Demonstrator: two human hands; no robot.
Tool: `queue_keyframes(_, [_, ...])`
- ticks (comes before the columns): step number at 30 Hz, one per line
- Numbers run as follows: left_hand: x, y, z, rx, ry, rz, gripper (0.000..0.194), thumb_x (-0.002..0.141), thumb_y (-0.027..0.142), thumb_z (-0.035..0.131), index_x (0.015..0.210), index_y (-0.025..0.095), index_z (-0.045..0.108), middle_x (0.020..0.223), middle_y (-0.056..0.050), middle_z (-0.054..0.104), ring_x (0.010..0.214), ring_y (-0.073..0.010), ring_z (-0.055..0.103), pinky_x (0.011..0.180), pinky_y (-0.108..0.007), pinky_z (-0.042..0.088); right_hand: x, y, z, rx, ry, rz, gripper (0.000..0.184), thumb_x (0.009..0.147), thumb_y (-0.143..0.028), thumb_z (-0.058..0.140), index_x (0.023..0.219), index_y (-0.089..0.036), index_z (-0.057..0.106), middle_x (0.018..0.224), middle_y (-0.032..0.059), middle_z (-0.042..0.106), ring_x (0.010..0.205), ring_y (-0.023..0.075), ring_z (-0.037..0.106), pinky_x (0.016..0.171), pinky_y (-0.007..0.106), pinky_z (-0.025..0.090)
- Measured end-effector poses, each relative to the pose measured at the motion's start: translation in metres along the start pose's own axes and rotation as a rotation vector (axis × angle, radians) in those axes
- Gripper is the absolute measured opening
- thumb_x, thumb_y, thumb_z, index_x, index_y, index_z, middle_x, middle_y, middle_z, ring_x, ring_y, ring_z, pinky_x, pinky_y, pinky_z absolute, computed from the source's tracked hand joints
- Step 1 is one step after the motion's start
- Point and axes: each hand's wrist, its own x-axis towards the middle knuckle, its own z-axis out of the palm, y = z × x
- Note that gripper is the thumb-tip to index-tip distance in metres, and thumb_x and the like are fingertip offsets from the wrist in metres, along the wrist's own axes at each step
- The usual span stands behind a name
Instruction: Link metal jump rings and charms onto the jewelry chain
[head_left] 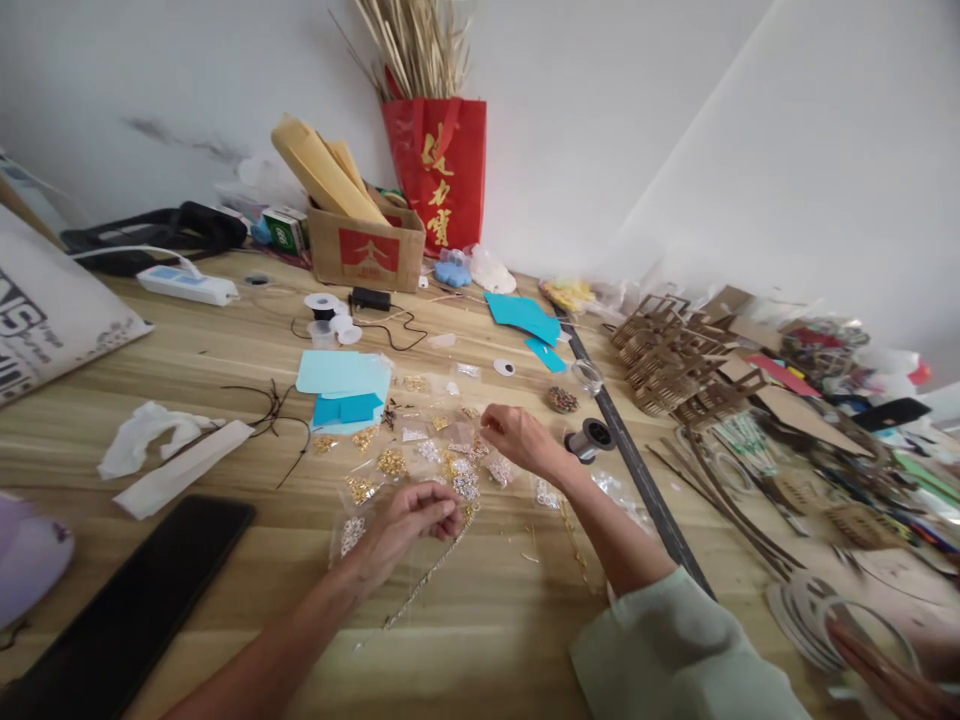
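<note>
Wall [600,90] pale grey-white, plain, directly behind the table's back edge; dark smudge [184,140] on it above the back left corner; faint diagonal line [697,125] across it toward the right, wall slightly lighter beside the line; table [495,630] light wood-toned, streaked with long grain bands; light soft and diffuse, source cannot be told; faint sheen on the tabletop, shading deeper toward the front edge.

Red bag [469,175], gold characters; sleeve [679,645] pale green; cards [345,372] light blue; phone [131,610] black.
</note>
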Motion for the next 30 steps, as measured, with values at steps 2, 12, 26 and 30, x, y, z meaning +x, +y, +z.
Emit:
queue_keyframes(2, [-0.001, 0.001, 0.000, 0.018, -0.001, 0.005, 0.036, 0.069, 0.045, 0.076, 0.082, 0.012, 0.067, 0.073, -0.005, 0.069, 0.067, -0.0151, 0.062, 0.063, -0.026, 0.047, -0.024, 0.002, -0.001, -0.019, 0.006, -0.009, 0.011, 0.090, -0.016, 0.054, 0.086, -0.016, 0.064, 0.075, 0.0031, 0.066, 0.069, 0.0152, 0.058, 0.060, 0.024, 0.032])
queue_keyframes(12, [-0.001, 0.000, 0.001, 0.066, -0.003, 0.010, 0.031, 0.073, 0.042, 0.073, 0.084, 0.013, 0.067, 0.074, -0.004, 0.069, 0.069, -0.0152, 0.061, 0.065, -0.027, 0.047, -0.121, 0.025, 0.011, -0.019, -0.021, 0.053, 0.015, 0.093, -0.015, 0.049, 0.085, -0.019, 0.061, 0.079, 0.0009, 0.066, 0.070, 0.0158, 0.061, 0.063, 0.025, 0.033])
queue_keyframes(26, [0.000, 0.000, 0.004, 0.182, 0.061, 0.027, 0.031, 0.071, 0.042, 0.073, 0.084, 0.014, 0.067, 0.071, -0.004, 0.070, 0.068, -0.0169, 0.064, 0.066, -0.028, 0.049, -0.146, 0.015, 0.044, -0.118, -0.020, -0.016, 0.013, 0.092, -0.012, 0.051, 0.085, -0.019, 0.059, 0.086, 0.0011, 0.063, 0.073, 0.0156, 0.064, 0.059, 0.025, 0.033])
queue_keyframes(30, [0.000, 0.001, 0.008, 0.218, 0.065, 0.045, 0.030, 0.071, 0.042, 0.072, 0.082, 0.014, 0.067, 0.070, -0.004, 0.070, 0.067, -0.0167, 0.063, 0.066, -0.029, 0.049, -0.144, 0.013, 0.056, -0.217, -0.022, -0.006, 0.011, 0.091, -0.011, 0.052, 0.087, -0.019, 0.059, 0.089, 0.0036, 0.065, 0.075, 0.0171, 0.065, 0.061, 0.025, 0.035])
